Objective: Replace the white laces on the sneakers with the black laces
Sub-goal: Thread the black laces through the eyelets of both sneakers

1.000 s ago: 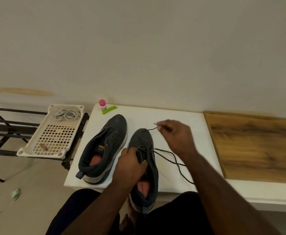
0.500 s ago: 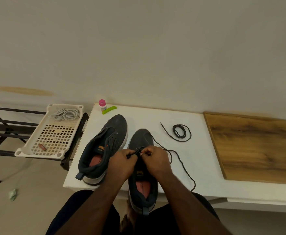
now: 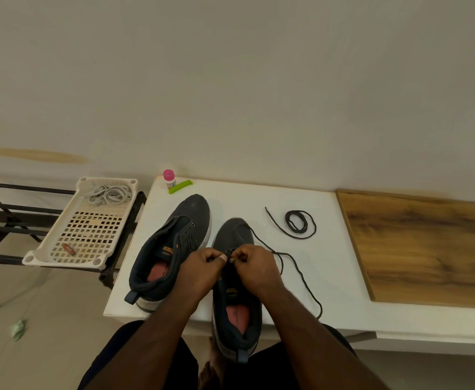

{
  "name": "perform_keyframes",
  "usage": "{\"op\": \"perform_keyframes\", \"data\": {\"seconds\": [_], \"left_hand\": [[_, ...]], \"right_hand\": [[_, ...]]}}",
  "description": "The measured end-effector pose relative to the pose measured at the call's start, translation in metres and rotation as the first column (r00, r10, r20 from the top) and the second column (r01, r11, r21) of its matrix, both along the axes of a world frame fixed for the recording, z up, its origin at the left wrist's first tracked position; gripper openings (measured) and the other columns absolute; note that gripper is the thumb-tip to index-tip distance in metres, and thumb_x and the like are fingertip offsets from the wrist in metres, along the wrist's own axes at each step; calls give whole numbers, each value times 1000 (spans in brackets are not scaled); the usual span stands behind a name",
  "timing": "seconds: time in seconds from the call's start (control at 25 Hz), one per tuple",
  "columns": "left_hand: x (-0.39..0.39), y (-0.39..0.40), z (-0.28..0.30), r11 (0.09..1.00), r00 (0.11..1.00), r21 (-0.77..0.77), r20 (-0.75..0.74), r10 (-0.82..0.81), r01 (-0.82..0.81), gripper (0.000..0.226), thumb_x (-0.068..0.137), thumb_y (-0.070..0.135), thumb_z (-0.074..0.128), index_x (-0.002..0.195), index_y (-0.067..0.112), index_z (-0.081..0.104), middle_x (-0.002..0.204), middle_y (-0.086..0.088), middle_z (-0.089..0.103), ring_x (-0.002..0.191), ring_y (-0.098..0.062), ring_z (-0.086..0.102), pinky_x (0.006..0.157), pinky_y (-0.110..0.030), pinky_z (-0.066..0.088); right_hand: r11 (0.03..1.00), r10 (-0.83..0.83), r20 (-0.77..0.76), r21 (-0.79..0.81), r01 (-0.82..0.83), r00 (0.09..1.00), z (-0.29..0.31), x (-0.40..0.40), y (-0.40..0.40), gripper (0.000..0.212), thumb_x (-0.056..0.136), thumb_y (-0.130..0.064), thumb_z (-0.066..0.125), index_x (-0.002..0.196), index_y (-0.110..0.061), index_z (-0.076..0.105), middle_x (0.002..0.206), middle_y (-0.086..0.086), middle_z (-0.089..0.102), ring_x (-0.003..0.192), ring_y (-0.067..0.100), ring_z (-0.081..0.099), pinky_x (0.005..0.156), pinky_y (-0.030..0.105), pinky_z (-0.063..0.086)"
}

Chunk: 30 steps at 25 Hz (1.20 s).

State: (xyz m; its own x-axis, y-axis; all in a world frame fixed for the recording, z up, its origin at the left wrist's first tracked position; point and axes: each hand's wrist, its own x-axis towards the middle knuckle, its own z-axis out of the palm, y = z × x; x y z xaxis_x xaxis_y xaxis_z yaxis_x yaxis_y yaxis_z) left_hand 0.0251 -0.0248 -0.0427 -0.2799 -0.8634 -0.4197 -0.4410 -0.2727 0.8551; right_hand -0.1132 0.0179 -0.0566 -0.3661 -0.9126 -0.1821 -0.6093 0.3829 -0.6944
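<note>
Two dark sneakers lay on the white desk [image 3: 329, 266], toes pointing away from the person toward the wall, heels toward the near edge. The right sneaker [image 3: 234, 280] ran almost straight front to back, its heel overhanging the edge above the lap, probably so its eyelets sat within easy reach. The left sneaker [image 3: 171, 249] angled its toe slightly rightward and carried no lace. Both hands met over the right sneaker's eyelet rows: the left hand [image 3: 199, 270] curled on the eyelet edge, apparently steadying it, while the right hand [image 3: 256, 267] pinched the black lace [image 3: 301, 277] near its tip, seemingly feeding it through a hole. The lace's free length trailed rightward off the toe and looped back toward the near edge. A second black lace [image 3: 298, 222] sat coiled farther right, likely waiting for the other sneaker. White laces [image 3: 109, 194] lay bundled in the plastic basket [image 3: 47, 256] on the rack beside the desk, already set aside.
</note>
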Motion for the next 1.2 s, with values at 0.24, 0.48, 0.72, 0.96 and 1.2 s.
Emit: {"op": "perform_keyframes", "data": {"seconds": [0.24,0.48,0.72,0.96,1.2], "left_hand": [[3,-4,0,985,994,168,-95,44,-28,23,99,9,51,100,15,72,97,-13,72,92,-28,70,79,-41,61],[4,-4,-1,986,995,167,-98,33,-16,23,100,9,49,100,16,71,96,-11,72,90,-26,70,71,-33,59],[4,-4,-3,997,997,64,-77,-26,31,21,99,14,52,97,16,74,90,-8,73,84,-22,70,76,-37,61],[0,-7,-1,996,996,-37,42,-79,80,21,100,12,48,100,16,69,83,-5,71,66,-14,65,63,-24,56],[-9,-16,1,968,967,-154,194,-167,198,11,97,16,57,93,16,67,77,-6,70,67,-18,70,67,-31,61]], "right_hand": [[996,-74,78,-39,77,994,-2,2,0,11,89,-13,67,85,-22,69,81,-9,68,76,5,65,68,13,50],[994,-35,74,-101,42,997,-3,0,1,15,87,-10,68,79,-23,63,77,-7,65,72,8,63,67,17,53],[991,-70,177,-102,89,982,-4,-3,2,15,84,-10,69,79,-22,63,74,-2,68,67,14,67,66,33,60],[982,-108,117,-141,125,987,0,2,5,24,83,-5,65,74,-25,55,71,-6,60,64,2,55,59,16,47],[988,-71,29,-138,75,997,0,5,10,29,91,-7,57,78,-31,49,72,-8,59,67,9,58,64,25,51]]}}
